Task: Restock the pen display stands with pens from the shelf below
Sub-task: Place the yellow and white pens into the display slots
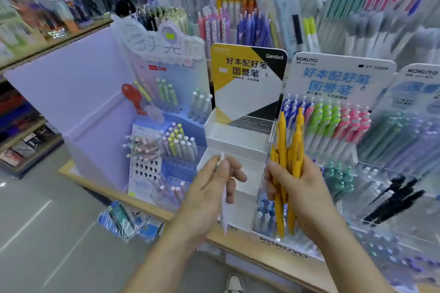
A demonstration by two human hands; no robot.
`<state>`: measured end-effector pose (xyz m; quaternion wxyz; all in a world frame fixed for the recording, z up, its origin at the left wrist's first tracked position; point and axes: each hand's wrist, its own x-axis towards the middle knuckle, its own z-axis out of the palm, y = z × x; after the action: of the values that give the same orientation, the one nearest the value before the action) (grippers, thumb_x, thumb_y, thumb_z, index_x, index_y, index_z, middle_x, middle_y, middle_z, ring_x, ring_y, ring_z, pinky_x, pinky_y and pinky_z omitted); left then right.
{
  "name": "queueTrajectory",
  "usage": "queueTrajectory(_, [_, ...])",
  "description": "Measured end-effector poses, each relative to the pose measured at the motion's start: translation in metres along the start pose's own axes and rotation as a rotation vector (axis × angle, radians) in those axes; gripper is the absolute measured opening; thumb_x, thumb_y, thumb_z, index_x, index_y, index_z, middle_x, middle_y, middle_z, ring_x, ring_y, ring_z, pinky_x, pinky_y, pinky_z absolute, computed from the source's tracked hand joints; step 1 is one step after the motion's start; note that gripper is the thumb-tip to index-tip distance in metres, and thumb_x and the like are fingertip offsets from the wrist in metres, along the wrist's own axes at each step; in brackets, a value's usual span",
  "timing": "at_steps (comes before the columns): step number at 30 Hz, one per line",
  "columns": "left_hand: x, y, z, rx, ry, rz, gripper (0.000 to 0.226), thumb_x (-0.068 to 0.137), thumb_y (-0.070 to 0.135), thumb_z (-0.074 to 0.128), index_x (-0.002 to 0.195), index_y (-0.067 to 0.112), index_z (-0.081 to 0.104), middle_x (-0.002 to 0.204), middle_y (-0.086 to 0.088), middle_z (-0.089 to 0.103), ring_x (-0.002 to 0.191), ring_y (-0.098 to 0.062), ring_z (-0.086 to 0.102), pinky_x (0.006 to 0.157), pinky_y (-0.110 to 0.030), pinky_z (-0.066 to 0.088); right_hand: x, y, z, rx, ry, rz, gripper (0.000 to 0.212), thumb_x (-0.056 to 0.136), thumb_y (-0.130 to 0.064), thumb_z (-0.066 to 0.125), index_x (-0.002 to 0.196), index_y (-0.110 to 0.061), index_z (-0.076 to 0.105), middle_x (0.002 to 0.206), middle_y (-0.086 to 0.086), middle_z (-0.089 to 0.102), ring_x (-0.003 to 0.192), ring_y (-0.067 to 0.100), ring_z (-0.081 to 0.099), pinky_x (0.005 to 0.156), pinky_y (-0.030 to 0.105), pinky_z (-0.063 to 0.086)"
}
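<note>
Lavender-and-white carded display stand [166, 74] on the far left is part filled with pastel pens. Next, the left hand [207, 190] pinches one slim white plastic pen [223, 207] between thumb and curled fingers, tip down. It is in front of the clear acrylic stand with the yellow, black and white card [247, 74], whose tiers look empty. The right hand [304, 192] is wrapped round a fanned bundle of yellow plastic pens [283, 140]; I count at least five, and blur hides the rest. Just right is the white Kokuyo-carded stand [338, 74] with blue, green and pink pens. Four header cards show in this row. My worry is that the uneven bundle could slide through the grip and drop, or that a pen catching the acrylic lip could tip that light stand.
</note>
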<state>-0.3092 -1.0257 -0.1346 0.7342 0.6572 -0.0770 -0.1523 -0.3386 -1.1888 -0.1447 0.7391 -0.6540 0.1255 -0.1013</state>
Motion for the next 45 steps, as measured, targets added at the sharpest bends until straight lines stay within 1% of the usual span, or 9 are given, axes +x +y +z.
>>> queueTrajectory(5, [0.056,0.014,-0.025,-0.617,0.058,-0.124,0.017,0.083,0.024,0.051,0.087,0.01,0.059,0.076,-0.008,0.06,0.07,-0.017,0.054,0.076,-0.031,0.049,0.023,0.019,0.028,0.13,-0.225,0.207,0.014,0.09,-0.005,0.066,0.098,-0.005,0.054,0.082,0.014,0.067,0.046,0.016,0.037,0.046,0.027,0.033])
queueTrajectory(10, [0.083,0.014,-0.029,-0.656,0.024,-0.148,0.017,0.081,0.024,0.053,0.086,0.013,0.064,0.082,-0.006,0.061,0.078,-0.016,0.056,0.088,-0.032,0.048,0.035,0.031,0.049,0.227,-0.217,0.291,0.038,0.07,-0.012,0.077,0.093,-0.008,0.048,0.083,0.03,0.066,0.043,0.013,0.032,0.043,0.022,0.03])
queueTrajectory(16, [0.108,0.029,-0.082,-0.214,-0.281,-0.024,0.03,0.071,0.034,0.082,0.096,0.017,0.077,0.089,-0.002,0.069,0.086,-0.015,0.063,0.077,-0.025,0.053,0.04,0.036,0.045,0.412,-0.22,0.281,0.049,0.058,-0.024,0.093,0.092,-0.01,0.062,0.078,0.022,0.066,0.039,0.01,0.031,0.039,0.016,0.031])
queueTrajectory(19, [0.11,0.041,-0.104,0.066,-0.287,0.058,0.013,0.074,0.015,0.076,0.084,0.023,0.079,0.085,-0.004,0.075,0.081,-0.017,0.07,0.072,-0.022,0.055,0.029,0.039,0.055,0.405,-0.159,0.278,0.045,0.065,-0.017,0.088,0.096,-0.007,0.057,0.077,0.021,0.066,0.039,0.009,0.031,0.039,0.016,0.029])
queueTrajectory(25, [0.112,0.048,-0.121,0.333,-0.345,0.179,0.024,0.076,0.001,0.074,0.08,0.025,0.075,0.078,0.009,0.075,0.074,-0.007,0.07,0.068,-0.012,0.052,0.002,0.051,0.086,0.186,0.319,0.215,0.018,0.089,-0.002,0.064,0.104,0.0,0.054,0.073,0.008,0.072,0.041,0.011,0.032,0.04,0.02,0.028])
queueTrajectory(30, [0.124,0.01,-0.117,0.591,-0.525,0.237,0.02,0.078,0.011,0.076,0.087,0.028,0.076,0.077,0.023,0.071,0.062,0.009,0.061,0.062,-0.006,0.044,-0.04,0.064,0.079,0.122,0.629,0.148,0.011,0.089,-0.004,0.065,0.09,-0.006,0.055,0.089,0.026,0.069,0.042,0.014,0.033,0.042,0.024,0.03])
queueTrajectory(33, [0.13,-0.016,-0.112,0.708,-0.613,0.3,0.015,0.082,0.013,0.073,0.094,0.022,0.077,0.091,0.021,0.069,0.081,0.015,0.062,0.076,-0.005,0.046,-0.058,0.071,0.083,0.136,0.705,0.135,0.021,0.082,-0.006,0.073,0.088,-0.002,0.054,0.087,0.04,0.056,0.043,0.017,0.032,0.043,0.026,0.029])
queueTrajectory(37, [0.14,-0.04,-0.106,0.875,-0.702,0.41,0.016,0.086,0.015,0.07,0.101,0.015,0.076,0.099,0.008,0.072,0.093,0.001,0.062,0.083,-0.003,0.04,-0.07,0.083,0.087,0.183,0.765,0.127,0.026,0.087,-0.002,0.068,0.1,0.009,0.048,0.079,0.022,0.064,0.046,0.017,0.033,0.045,0.029,0.028])
queueTrajectory(45, [0.149,-0.069,-0.104,1.006,-0.766,0.403,0.017,0.087,0.022,0.07,0.103,0.019,0.076,0.098,-0.001,0.073,0.082,-0.003,0.055,0.074,0.0,0.034,-0.065,0.091,0.091,0.209,0.798,0.124,0.014,0.089,-0.002,0.064,0.097,-0.001,0.054,0.071,0.009,0.065,0.044,0.015,0.037,0.045,0.03,0.033])
